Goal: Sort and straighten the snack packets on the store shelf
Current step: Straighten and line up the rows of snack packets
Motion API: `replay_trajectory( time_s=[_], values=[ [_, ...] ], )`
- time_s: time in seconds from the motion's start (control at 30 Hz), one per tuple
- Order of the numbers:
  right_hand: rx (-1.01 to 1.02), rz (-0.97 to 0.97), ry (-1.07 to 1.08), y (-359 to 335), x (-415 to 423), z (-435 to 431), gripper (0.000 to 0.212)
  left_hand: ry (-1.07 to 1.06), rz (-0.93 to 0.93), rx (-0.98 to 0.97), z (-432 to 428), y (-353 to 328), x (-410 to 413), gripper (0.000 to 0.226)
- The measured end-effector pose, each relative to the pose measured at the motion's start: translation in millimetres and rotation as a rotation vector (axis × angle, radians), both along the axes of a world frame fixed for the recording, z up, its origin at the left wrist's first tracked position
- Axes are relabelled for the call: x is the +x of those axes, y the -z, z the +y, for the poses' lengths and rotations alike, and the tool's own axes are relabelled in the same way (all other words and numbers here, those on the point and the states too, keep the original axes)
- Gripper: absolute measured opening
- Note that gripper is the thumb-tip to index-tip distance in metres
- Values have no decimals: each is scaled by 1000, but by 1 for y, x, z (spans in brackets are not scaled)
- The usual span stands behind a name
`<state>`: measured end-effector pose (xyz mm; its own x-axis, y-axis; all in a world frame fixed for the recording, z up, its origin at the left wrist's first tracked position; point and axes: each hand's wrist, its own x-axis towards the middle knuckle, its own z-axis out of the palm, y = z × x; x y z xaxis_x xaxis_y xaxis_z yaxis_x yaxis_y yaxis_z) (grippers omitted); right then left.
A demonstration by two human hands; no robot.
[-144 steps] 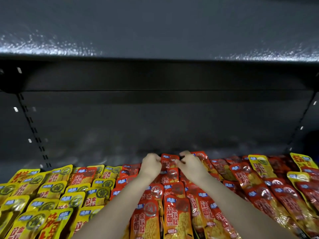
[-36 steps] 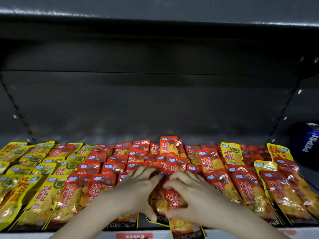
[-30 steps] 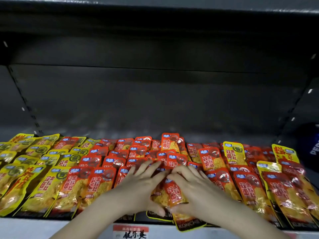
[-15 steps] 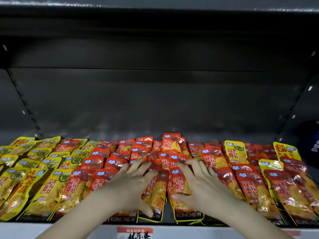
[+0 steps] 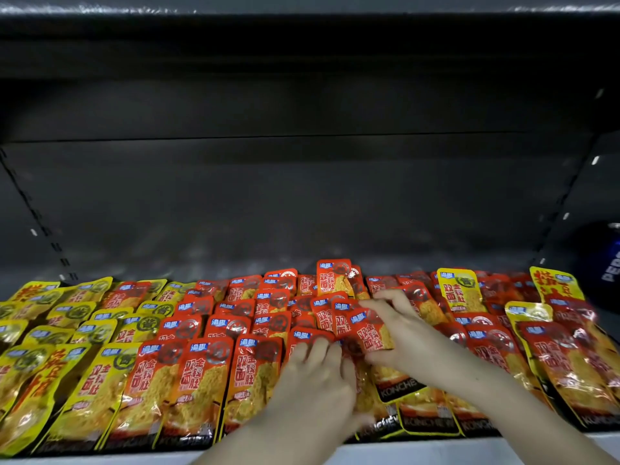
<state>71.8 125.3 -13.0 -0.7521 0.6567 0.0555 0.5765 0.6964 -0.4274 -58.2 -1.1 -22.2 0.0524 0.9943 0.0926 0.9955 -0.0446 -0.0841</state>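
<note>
The shelf [image 5: 201, 260] is open only at the back. A bare dark strip runs between the last row of packets and the back wall [image 5: 302, 196], and there is tall free space up to the shelf above [image 5: 302, 45]. In front, the packets come right up to the pale front lip [image 5: 563, 443], with some bottoms hanging over it. Side to side they are packed edge to edge.

The red packets [image 5: 201, 380] fill the middle and right, and the yellow packets [image 5: 84, 380] fill the left. They lie lengthwise from front to back, tops toward the wall, each row overlapping the one behind it.

The left hand [image 5: 315, 374] lies flat on the front red row near the middle, fingers together and pressing down. The right hand [image 5: 407, 337], just beside it, pinches one red packet [image 5: 369, 330] between thumb below and fingers above. That packet is lifted askew, with its top turned a little left.

Left of the hands, three red packets show in the front row. One red packet stands upright at the back. Three yellow strays [image 5: 459, 293] sit among the red on the right. I cannot count the full total. A blue Pepsi container [image 5: 612, 263] sits at the far right.
</note>
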Motion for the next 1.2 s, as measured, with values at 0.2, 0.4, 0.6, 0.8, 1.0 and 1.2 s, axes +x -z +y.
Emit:
replay_trajectory(
  time_s=[0.2,0.4,0.6,0.8,1.0,1.2],
  values=[
    [-16,147,99,-2,-2,4,57,-53,-11,-3,8,21,5,85],
    [-44,276,204,4,-6,-3,43,-47,36,-154,11,21,-2,94],
    [183,268,269,30,-15,-25,31,38,30,-157,8,4,-13,99],
    [415,209,338,41,-24,-37,41,-12,-80,-174,8,-12,-17,95],
    [322,311,289,15,-19,-6,26,73,-150,-225,19,-5,-3,113],
    [188,1,160,7,-29,26,32,128,-106,-236,26,8,-1,100]
  ],
)
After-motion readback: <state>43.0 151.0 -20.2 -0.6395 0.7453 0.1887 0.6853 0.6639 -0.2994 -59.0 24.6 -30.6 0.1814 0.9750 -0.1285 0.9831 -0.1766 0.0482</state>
